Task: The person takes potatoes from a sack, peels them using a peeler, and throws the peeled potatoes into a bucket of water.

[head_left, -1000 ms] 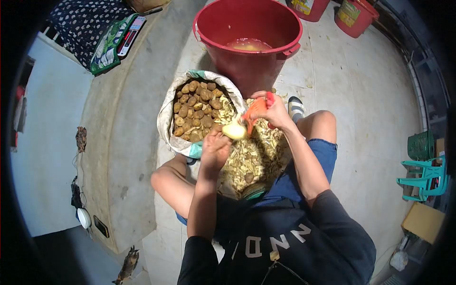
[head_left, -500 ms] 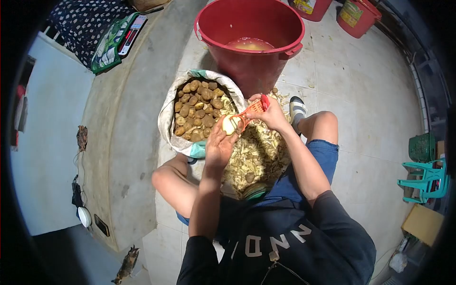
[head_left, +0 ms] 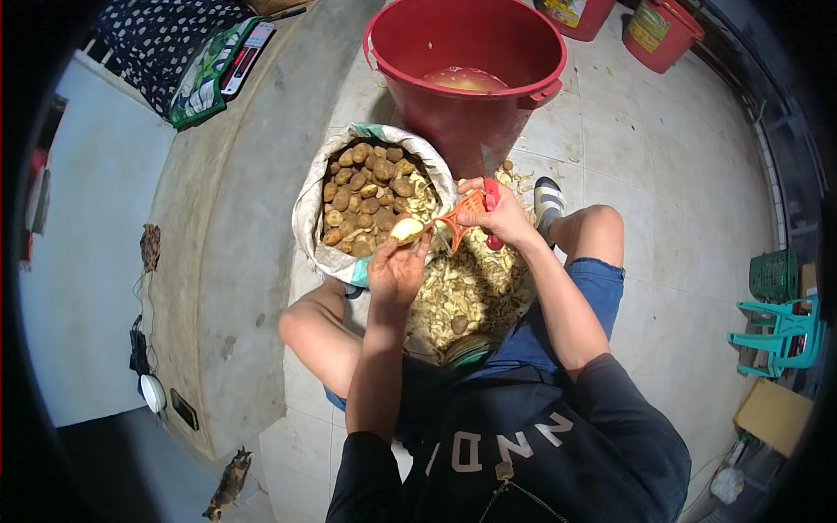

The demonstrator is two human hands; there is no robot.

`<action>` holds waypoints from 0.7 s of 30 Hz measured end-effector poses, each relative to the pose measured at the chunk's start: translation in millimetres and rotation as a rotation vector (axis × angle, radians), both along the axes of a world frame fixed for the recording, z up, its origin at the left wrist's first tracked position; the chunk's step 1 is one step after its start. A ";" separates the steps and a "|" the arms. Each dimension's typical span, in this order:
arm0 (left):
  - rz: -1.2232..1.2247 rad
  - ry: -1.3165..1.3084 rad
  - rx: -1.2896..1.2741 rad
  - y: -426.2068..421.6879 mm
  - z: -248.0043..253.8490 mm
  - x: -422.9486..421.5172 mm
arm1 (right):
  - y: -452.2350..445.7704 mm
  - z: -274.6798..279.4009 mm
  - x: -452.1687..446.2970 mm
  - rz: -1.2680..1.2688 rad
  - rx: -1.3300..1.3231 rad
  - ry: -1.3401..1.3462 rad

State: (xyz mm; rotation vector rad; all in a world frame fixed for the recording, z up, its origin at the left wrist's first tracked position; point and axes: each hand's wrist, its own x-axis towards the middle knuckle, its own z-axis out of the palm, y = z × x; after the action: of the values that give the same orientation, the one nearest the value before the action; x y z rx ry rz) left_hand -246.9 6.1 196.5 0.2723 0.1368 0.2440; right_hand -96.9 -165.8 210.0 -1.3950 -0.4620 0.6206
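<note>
My left hand (head_left: 398,268) holds a pale peeled potato (head_left: 407,230) in its fingertips, above the right edge of an open white sack (head_left: 307,206) full of brown potatoes (head_left: 358,186). Just right of the potato, my right hand (head_left: 507,214) is closed around an orange peeler (head_left: 459,218); a red handle (head_left: 492,193) also shows in that hand, and what it belongs to is partly hidden. Below both hands a heap of peelings (head_left: 471,292) lies between my legs, with one brown potato (head_left: 459,324) on it.
A large red tub (head_left: 462,131) with cloudy liquid stands beyond the sack. Two smaller red buckets (head_left: 660,35) are at the top right. Turquoise stools (head_left: 779,336) and a green basket (head_left: 774,275) stand far right. A cat (head_left: 229,481) lies at the lower left.
The potato has turned in my left hand and moved slightly left, away from the peeler. My right hand has shifted a little right and down, with the red handle now more upright.
</note>
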 end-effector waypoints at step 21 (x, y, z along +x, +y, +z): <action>-0.025 -0.001 0.199 -8.2 9.2 -0.3 | 4.0 22.9 -7.3 -0.075 -0.003 0.030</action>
State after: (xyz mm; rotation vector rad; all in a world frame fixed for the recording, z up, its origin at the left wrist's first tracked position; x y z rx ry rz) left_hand -247.2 -2.1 205.7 0.4718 0.1084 0.2328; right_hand -104.2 -161.8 232.9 -1.3980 -0.3836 0.5808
